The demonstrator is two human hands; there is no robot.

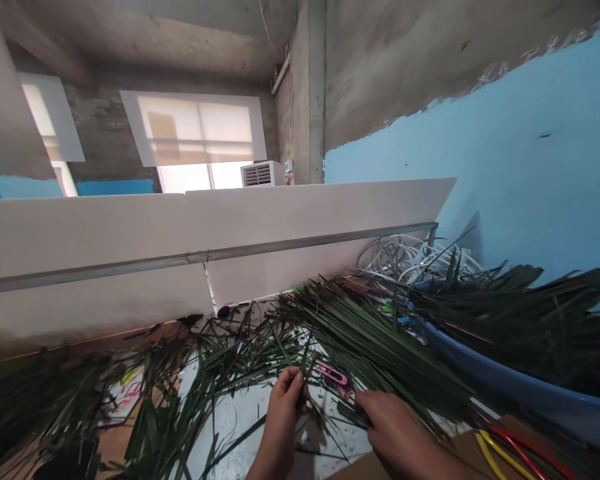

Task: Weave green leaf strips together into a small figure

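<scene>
A: What's around the hands, biggest first?
B: A white partition board (180, 247) stands at 12 o'clock, and a blue plastic tub (500, 380) sits at 3 o'clock, heaped with long palm leaf strips (360, 340) that also spread over the desk (240, 420) towards 9 o'clock
A: How will those strips handle?
B: Light and springy, I'd judge, and slippery enough to fan apart, so best gathered in a bunch near mid-length
A: And the hands?
B: The left hand (283, 407) is nearly closed, pinching a few strips between thumb and fingers; the right hand (395, 427) is half curled among them, and I can't tell whether it grips
A: Anything smaller?
B: A pink clip (331, 374) lies just beyond them
</scene>
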